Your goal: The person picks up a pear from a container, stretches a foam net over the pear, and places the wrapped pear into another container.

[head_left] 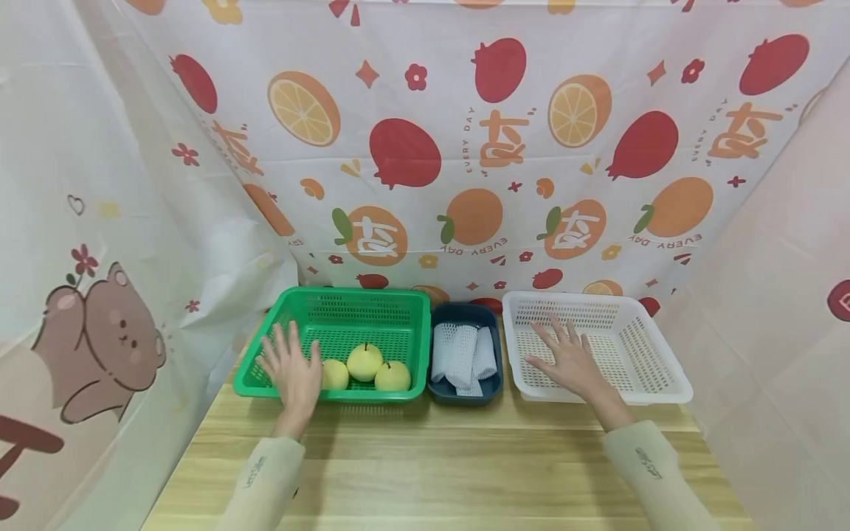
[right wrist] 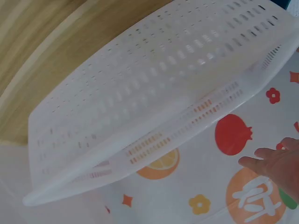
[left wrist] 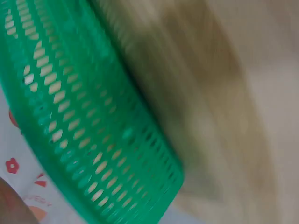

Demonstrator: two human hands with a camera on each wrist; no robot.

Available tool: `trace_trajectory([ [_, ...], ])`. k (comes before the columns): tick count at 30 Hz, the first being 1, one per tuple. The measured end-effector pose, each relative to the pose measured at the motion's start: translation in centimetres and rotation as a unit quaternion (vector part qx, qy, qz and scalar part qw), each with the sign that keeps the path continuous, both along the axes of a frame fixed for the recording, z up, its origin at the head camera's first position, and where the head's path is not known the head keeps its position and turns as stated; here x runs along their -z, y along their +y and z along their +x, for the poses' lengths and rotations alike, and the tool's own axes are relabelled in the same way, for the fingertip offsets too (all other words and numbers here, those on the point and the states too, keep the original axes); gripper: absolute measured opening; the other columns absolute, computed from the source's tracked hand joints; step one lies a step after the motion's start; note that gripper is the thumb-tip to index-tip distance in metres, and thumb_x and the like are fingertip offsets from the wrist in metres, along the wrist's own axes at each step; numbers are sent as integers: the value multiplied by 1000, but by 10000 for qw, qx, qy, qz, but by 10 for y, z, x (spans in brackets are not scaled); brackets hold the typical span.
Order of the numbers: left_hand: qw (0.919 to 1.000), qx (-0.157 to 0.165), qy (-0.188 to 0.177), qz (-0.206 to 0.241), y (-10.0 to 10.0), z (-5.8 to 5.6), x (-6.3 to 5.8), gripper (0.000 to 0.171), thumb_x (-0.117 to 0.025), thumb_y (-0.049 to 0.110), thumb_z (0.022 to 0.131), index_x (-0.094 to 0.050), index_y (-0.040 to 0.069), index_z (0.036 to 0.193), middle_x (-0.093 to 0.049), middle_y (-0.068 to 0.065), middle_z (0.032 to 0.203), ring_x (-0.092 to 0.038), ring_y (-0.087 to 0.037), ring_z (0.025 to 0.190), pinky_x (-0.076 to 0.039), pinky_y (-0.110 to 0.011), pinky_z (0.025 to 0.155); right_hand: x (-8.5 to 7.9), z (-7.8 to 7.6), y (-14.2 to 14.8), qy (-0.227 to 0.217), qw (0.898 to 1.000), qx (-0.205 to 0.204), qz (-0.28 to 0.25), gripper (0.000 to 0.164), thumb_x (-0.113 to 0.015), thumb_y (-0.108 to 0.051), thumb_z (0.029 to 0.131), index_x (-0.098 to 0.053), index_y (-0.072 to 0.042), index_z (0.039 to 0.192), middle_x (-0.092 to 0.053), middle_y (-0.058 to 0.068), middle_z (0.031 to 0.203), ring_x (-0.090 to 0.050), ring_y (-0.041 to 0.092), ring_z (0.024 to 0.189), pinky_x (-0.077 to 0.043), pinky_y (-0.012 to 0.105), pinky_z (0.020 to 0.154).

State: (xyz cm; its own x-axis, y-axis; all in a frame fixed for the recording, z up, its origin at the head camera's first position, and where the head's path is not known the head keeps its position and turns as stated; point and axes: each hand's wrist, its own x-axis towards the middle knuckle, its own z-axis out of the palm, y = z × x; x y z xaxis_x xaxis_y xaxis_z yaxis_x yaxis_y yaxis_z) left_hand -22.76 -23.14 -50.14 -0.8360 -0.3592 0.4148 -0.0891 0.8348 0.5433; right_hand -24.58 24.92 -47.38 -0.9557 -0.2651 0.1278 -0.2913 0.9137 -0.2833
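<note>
My left hand (head_left: 296, 375), fingers spread, hovers over the left front part of a green plastic basket (head_left: 279, 394). Several yellow-green pears (head_left: 364, 362) lie in that basket, one partly covered by the hand. Over a white plastic basket (head_left: 664, 391) my right hand (head_left: 572, 361) is held with its fingers spread, and nothing is in its grasp. Between the two baskets stands a small dark blue tray (head_left: 493, 387) with white foam net sleeves (head_left: 462, 357) in it. In the right wrist view, the right hand's fingers (right wrist: 266, 158) show straight beside the white basket.
Both baskets and the tray stand in a row at the back of a wooden table (head_left: 425, 472). Behind them hangs a fruit-print curtain (head_left: 438, 192). Pale sheets hang at both sides, the left one (head_left: 219, 243) with a bear print.
</note>
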Motion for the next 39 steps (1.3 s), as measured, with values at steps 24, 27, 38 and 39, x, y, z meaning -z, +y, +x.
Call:
trace_trajectory([
  [24, 6726, -2085, 1068, 7019, 22, 14, 28, 68, -20, 45, 98, 18, 12, 143, 15, 4, 150, 6, -3, 132, -5, -13, 102, -2, -11, -96, -21, 9887, -1359, -628, 73, -47, -59, 87, -23, -24, 147, -13, 10, 151, -15, 38, 133, -23, 60, 98],
  [27, 6811, -2133, 1070, 6922, 24, 13, 30, 67, -19, 45, 98, 16, 12, 144, 13, 2, 151, 4, -3, 133, -6, -14, 103, 0, -17, -111, -261, 9866, -1441, -718, 75, -46, -59, 87, -18, -25, 148, -13, 7, 151, -19, 34, 133, -29, 57, 96],
  [38, 7046, -2070, 1023, 6710, 29, 11, 37, 68, -20, 46, 97, 14, 11, 145, 9, 0, 152, 1, -6, 134, -9, -16, 104, 8, -22, -166, -163, 9728, -2249, -526, 76, -59, -41, 88, -23, -8, 145, -27, 12, 146, -27, 25, 131, -28, 40, 103],
  [39, 7061, -2078, 1022, 6692, 29, 11, 38, 68, -20, 46, 97, 14, 11, 145, 9, 0, 152, 1, -6, 134, -9, -16, 104, 9, -22, -170, -124, 9712, -2328, -498, 74, -60, -40, 88, -24, -7, 145, -28, 13, 145, -28, 26, 131, -28, 40, 103],
])
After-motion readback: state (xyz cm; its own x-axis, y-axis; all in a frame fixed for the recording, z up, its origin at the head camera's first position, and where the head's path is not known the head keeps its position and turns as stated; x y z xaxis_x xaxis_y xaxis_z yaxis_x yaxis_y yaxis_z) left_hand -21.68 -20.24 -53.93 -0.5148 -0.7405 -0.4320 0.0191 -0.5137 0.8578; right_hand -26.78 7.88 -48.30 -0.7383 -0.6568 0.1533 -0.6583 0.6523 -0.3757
